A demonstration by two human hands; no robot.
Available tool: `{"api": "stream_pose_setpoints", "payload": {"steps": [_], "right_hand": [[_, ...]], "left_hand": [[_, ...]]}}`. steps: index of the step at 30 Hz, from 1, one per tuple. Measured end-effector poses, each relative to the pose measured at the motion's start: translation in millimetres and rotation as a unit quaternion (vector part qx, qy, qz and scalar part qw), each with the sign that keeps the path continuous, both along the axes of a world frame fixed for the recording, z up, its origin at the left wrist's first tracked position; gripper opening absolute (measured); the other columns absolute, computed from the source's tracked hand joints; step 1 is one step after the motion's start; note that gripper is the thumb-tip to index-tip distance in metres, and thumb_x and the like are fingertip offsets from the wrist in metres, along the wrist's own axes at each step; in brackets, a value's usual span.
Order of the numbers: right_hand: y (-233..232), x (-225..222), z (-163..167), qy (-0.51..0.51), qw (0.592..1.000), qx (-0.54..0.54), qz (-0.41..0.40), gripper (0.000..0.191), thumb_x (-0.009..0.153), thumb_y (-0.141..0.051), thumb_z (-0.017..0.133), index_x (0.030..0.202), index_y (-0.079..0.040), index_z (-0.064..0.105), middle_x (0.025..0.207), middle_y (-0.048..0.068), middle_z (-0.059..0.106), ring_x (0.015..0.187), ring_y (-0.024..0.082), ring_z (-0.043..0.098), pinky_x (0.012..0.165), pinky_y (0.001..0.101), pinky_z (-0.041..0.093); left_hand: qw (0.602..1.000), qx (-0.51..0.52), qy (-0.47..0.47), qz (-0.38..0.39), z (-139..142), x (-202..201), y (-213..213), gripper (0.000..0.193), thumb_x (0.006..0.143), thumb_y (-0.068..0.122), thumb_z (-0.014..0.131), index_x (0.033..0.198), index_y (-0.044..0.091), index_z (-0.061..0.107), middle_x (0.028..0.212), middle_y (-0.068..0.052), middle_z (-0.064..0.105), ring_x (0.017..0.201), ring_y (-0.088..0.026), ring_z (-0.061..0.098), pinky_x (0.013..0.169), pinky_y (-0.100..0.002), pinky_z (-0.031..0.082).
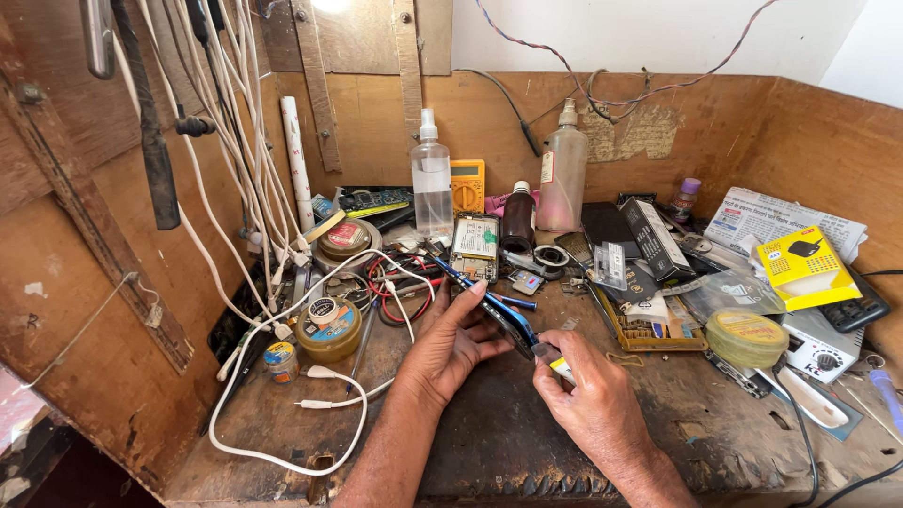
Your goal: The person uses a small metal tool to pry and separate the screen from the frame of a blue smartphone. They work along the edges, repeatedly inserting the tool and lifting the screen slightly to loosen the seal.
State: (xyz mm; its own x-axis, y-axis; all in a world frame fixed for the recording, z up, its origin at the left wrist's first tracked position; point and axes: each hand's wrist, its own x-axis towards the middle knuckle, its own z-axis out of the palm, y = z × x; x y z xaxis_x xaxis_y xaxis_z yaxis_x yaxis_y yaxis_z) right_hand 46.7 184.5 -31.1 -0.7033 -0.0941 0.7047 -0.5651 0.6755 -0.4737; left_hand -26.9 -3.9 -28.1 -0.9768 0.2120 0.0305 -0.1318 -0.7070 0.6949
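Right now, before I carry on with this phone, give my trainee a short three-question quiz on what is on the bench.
1. True or false: the left hand holds the blue-edged phone tilted on its edge above the workbench.
2. What does the right hand pinch? A) a small tube with a yellow label B) a pair of scissors C) a white cable
3. Fill in: the yellow roll of tape lies to the person's ____ of both hands.

Key: 1 true; 2 A; 3 right.
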Motion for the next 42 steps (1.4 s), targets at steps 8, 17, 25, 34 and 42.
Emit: {"api": "stream_pose_setpoints", "payload": {"steps": [8, 17, 25, 34, 42], "right_hand": [[1, -1, -4, -0.003, 1.0, 0.001, -0.017, 0.034, 0.081, -0.011, 0.078, 0.111, -0.005, 0.064, 0.096, 0.015, 0.077, 0.08, 0.028, 0.078, 0.061, 0.0368, 0.062], [0, -1, -5, -0.011, 0.999, 0.008, -0.039, 0.032, 0.08, -0.01, 0.077, 0.108, -0.004, 0.064, 0.088, 0.016, 0.075, 0.074, 0.03, 0.077, 0.058, 0.0394, 0.059], [1, -4, -5, -0.035, 0.999, 0.008, -0.029, 0.027, 0.081, -0.01, 0.076, 0.102, -0.004, 0.061, 0.084, 0.015, 0.075, 0.072, 0.027, 0.079, 0.055, 0.0379, 0.061], [-1, -1, 0, -0.03, 0.999, -0.011, -0.03, 0.027, 0.079, -0.011, 0.077, 0.099, -0.005, 0.061, 0.081, 0.014, 0.074, 0.073, 0.029, 0.078, 0.058, 0.0396, 0.058], [-4, -1, 6, -0.075, 0.996, -0.023, -0.052, 0.021, 0.082, -0.014, 0.077, 0.097, -0.007, 0.064, 0.079, 0.014, 0.075, 0.074, 0.03, 0.078, 0.058, 0.0407, 0.057]], "left_hand": [[1.0, 0.0, 0.01, -0.004, 3, 3, 0, 0.087, 0.079, 0.021, 0.08, 0.153, 0.024, 0.035, 0.126, -0.011, 0.061, 0.112, -0.033, 0.062, 0.089, -0.063, 0.057], [0.999, 0.003, 0.035, -0.014, 3, 5, -1, 0.082, 0.08, 0.017, 0.079, 0.151, 0.026, 0.038, 0.125, -0.005, 0.062, 0.116, -0.028, 0.06, 0.088, -0.064, 0.056], [0.999, -0.012, 0.037, -0.008, 9, 9, 0, 0.098, 0.076, 0.017, 0.081, 0.158, 0.029, 0.028, 0.138, -0.006, 0.055, 0.121, -0.026, 0.056, 0.092, -0.066, 0.052], [0.999, -0.015, 0.038, 0.006, 13, 9, 0, 0.106, 0.074, 0.014, 0.082, 0.16, 0.03, 0.021, 0.139, -0.009, 0.054, 0.123, -0.028, 0.056, 0.092, -0.066, 0.054], [0.999, -0.011, 0.048, 0.023, 10, 7, -1, 0.094, 0.078, 0.014, 0.079, 0.158, 0.026, 0.032, 0.137, -0.008, 0.058, 0.121, -0.029, 0.058, 0.088, -0.064, 0.054]]}}
